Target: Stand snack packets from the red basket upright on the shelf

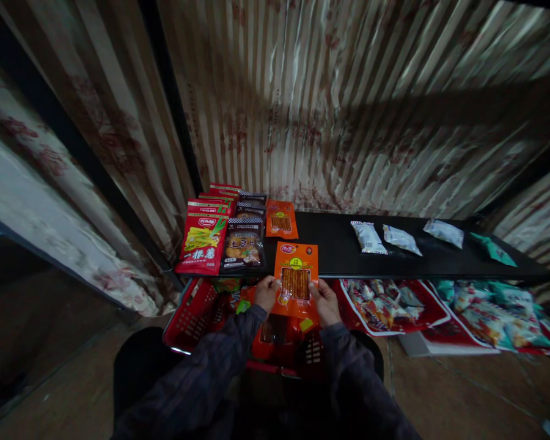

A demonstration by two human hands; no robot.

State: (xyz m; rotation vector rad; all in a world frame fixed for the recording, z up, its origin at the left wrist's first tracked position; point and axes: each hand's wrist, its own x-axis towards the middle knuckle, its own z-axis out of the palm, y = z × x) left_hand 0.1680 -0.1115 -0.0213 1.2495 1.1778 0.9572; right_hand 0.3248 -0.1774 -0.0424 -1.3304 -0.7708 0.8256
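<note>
An orange snack packet (296,275) is held upright between my two hands, its printed front facing me. My left hand (266,294) grips its lower left edge, and my right hand (325,302) grips the lower right edge. Behind it, another orange packet (281,220) lies on the black shelf (330,244). To the left stand rows of red packets (204,241) and dark brown packets (243,244). Below my hands is a red basket (195,315) holding more orange packets and some green ones.
Several small white packets (369,238) and a green one (494,249) lie on the shelf's right part. Red baskets of small packets (387,305) sit below the shelf at the right. A patterned curtain (302,122) hangs behind, with dark metal posts (172,91) at the left.
</note>
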